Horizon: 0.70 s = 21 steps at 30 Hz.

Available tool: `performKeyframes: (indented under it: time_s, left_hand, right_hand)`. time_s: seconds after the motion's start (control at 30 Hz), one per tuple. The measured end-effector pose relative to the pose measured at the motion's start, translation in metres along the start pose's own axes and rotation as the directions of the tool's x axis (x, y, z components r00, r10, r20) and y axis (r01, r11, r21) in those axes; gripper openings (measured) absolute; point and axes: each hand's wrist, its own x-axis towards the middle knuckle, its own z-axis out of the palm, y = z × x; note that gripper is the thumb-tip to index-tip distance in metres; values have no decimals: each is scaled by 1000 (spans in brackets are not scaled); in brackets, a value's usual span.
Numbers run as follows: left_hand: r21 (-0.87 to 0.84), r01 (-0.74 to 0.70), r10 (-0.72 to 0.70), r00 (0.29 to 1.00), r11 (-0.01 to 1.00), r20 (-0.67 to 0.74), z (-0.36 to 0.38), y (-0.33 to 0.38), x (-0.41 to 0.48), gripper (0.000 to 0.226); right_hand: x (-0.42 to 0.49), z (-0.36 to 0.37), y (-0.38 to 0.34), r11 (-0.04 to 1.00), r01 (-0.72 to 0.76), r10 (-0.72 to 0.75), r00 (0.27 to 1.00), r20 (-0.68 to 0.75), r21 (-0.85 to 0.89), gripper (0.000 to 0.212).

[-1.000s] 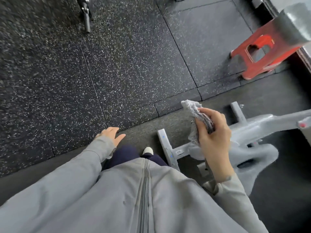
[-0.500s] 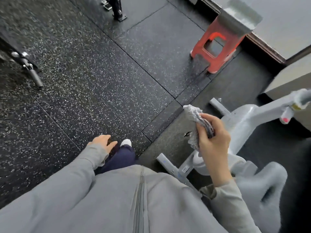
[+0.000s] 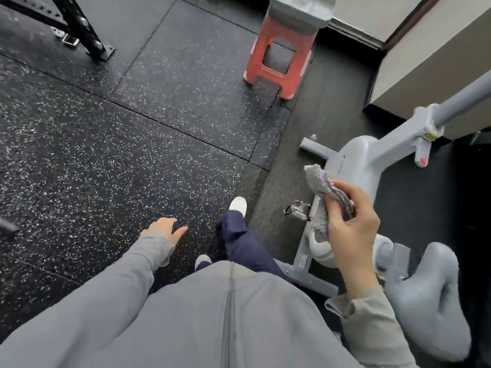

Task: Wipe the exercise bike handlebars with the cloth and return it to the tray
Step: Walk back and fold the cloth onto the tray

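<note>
A crumpled grey cloth (image 3: 320, 193) is gripped in my right hand (image 3: 350, 221), held in the air over the light grey exercise bike (image 3: 353, 160) at the right. The bike's saddle (image 3: 425, 296) lies below my right forearm, and its post (image 3: 457, 104) rises toward the upper right; the handlebars are out of frame. My left hand (image 3: 164, 229) hangs at my side over the floor, empty with fingers apart. A grey tray (image 3: 300, 9) rests on top of a red stool (image 3: 276, 62) ahead.
Black speckled rubber floor (image 3: 132, 142) stretches left and ahead. A black metal rack leg (image 3: 82, 27) stands at the upper left. A beige wall and box corner (image 3: 430, 54) sit at the upper right. My feet (image 3: 237, 205) stand beside the bike's base.
The view has swung so the red stool with the tray now lies ahead and closer. My right hand keeps hold of the cloth. One foot has stepped forward.
</note>
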Motion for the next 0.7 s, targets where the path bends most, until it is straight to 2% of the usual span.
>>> performKeyframes:
  time_s: [0.17, 0.27, 0.5, 0.7]
  left_hand:
    - [133, -70, 68, 998, 989, 17, -52, 51, 64, 57]
    - [223, -117, 114, 993, 968, 28, -92, 87, 97, 59]
    - [319, -217, 250, 966, 923, -65, -181, 168, 160, 63]
    - [333, -169, 186, 982, 928, -19, -239, 196, 221, 67]
  right_hand:
    - [79, 22, 6, 998, -63, 65, 996, -54, 32, 20]
    - [136, 39, -5, 992, -80, 84, 996, -33, 94, 20]
    - [254, 74, -45, 987, 135, -135, 991, -7, 91, 24]
    - [325, 111, -60, 988, 125, -125, 992, -7, 94, 27]
